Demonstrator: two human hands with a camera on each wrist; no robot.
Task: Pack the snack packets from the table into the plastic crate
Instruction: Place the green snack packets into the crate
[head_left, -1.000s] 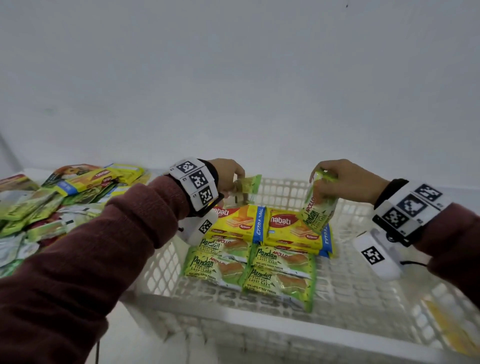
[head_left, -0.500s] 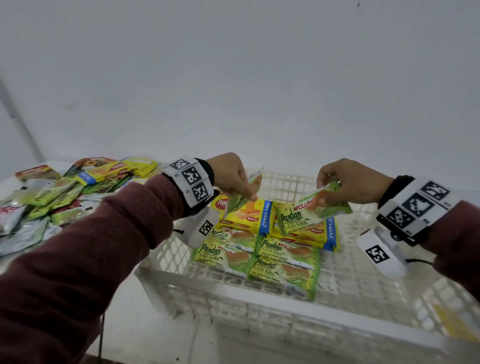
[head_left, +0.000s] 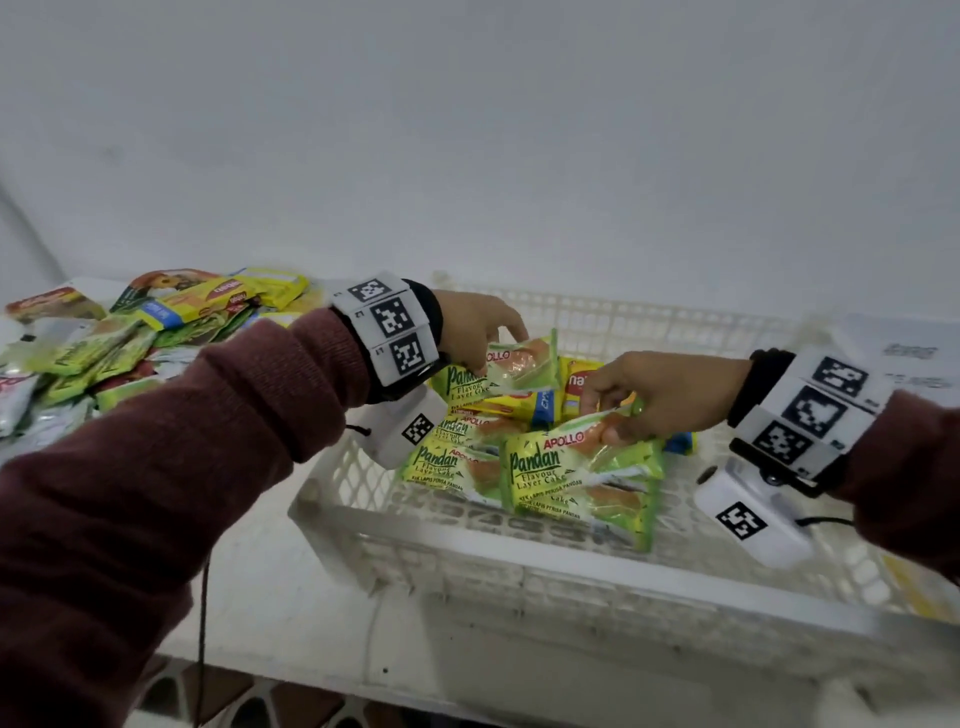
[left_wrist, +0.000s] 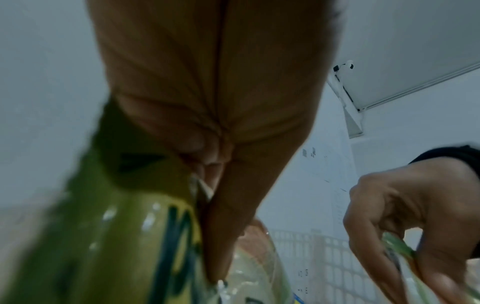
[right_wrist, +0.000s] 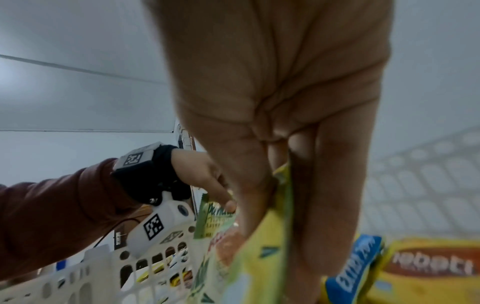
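Observation:
A white plastic crate (head_left: 467, 540) sits on the table and holds green Pandan cake packets and yellow Nabati wafer packets (head_left: 576, 387). My left hand (head_left: 483, 343) pinches one green Pandan packet (head_left: 498, 371) by its top edge over the crate's left part; the wrist view shows that packet (left_wrist: 109, 236) between thumb and fingers. My right hand (head_left: 623, 410) pinches a second green Pandan packet (head_left: 566, 467) at its upper right corner, low over the stacked packets (head_left: 447, 467). In the right wrist view this packet (right_wrist: 259, 246) hangs between thumb and fingers.
A heap of loose snack packets (head_left: 130, 332) covers the table to the left of the crate. A white wall rises close behind. Papers (head_left: 909, 358) lie at the far right. The crate's right part (head_left: 727, 519) shows bare lattice floor.
Both hands have come lower and nearer the stacked packets. The left packet has turned from upright to nearly flat. The right packet has moved forward over the front row.

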